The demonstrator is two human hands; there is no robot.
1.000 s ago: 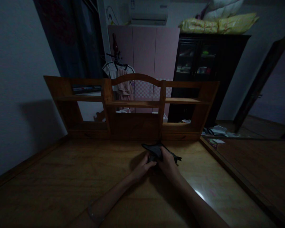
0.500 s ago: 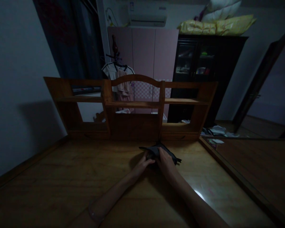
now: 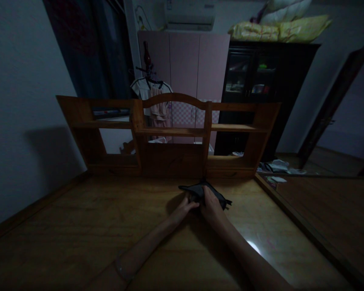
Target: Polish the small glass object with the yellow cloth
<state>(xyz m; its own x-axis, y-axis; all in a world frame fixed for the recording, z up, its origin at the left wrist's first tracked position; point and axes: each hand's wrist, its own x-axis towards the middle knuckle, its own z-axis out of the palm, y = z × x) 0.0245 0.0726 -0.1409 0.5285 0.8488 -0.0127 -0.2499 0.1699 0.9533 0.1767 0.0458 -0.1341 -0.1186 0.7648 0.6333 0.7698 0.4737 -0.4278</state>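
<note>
A small dark cloth [image 3: 197,190] lies bunched on the wooden surface [image 3: 87,226], close to the foot of the wooden shelf unit [image 3: 170,137]. Both of my hands are on it, side by side. My left hand [image 3: 184,207] has its fingers curled onto the cloth's near left part. My right hand [image 3: 210,204] lies over its right part with fingers closed on the fabric. A corner of the cloth sticks out to the right of my right hand. The room is dim, so finer detail of the cloth is hard to see.
The shelf unit runs across the back of the surface. A raised wooden edge [image 3: 294,220] borders the right side. Behind stand a pink wardrobe [image 3: 188,68], hanging clothes [image 3: 153,99] and a dark glass cabinet [image 3: 255,81] with bedding [image 3: 279,30] on top.
Both hands and the cloth have shifted slightly away from me toward the shelf unit; the grip looks the same.
</note>
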